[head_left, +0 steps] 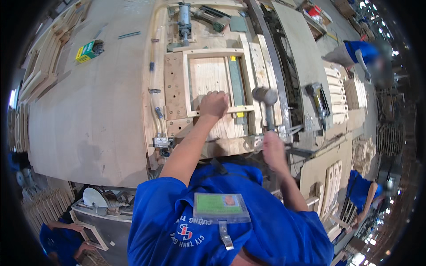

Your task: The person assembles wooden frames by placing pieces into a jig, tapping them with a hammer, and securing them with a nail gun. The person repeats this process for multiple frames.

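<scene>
A pale rectangular wooden frame (214, 52) lies in a wooden jig (173, 86) in front of me. My left hand (214, 105) is closed over the frame's near rail, its knuckles up and its fingertips hidden. In my right hand (274, 150), slightly blurred, is the handle of a mallet (265, 95). The mallet's round grey head is over the strips along the right side of the jig. It looks raised, but I cannot tell whether it touches the wood. Yellow pieces show at the right part of the frame.
Behind the frame sits an air cylinder (184, 22). A nail gun (318, 101) rests on the right-hand board. On the left tabletop (88, 115) stands an open green and yellow box (89, 51). Stacked wooden slats (336, 95) lie far right. Other people in blue work around.
</scene>
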Demonstrator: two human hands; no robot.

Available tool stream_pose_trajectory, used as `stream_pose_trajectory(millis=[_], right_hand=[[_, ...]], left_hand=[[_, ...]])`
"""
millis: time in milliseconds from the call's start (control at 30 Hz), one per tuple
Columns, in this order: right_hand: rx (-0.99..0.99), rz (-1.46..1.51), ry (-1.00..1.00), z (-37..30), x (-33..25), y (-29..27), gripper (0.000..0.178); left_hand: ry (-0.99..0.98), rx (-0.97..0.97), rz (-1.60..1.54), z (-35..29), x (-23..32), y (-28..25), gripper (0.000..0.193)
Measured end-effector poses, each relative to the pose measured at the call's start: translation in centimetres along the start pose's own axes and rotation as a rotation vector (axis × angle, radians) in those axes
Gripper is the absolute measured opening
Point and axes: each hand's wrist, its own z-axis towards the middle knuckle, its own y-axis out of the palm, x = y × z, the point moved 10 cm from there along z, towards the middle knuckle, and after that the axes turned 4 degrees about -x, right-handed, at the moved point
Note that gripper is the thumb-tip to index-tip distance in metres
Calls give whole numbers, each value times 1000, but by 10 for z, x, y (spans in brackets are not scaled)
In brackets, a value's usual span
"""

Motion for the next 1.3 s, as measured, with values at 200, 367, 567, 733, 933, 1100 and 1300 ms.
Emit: stream_pose_trajectory(millis=[200,367,567,733,933,1100,1300], right_hand=[[211,480,-614,-5,-205,-90,44],[176,65,-315,-9,-36,-6,46],[-11,315,97,26,-61,-16,49],[66,402,-140,83,-138,-44,49],[43,551,-423,138,-270,-56,52],[-31,706,-945,196,-353,-23,56],[-175,-436,-285,297,-92,104,62]], left_hand=[[-33,-26,-35,-18,-15,6,41],[36,-143,-50,-11,4,18,45],[20,-474,-49,-2,7,60,53],[65,-508,-45,1,24,68,50],[24,-250,-115,-13,20,36,52],[64,19,-55,-28,12,20,48],[131,-98,-33,-18,43,27,40]])
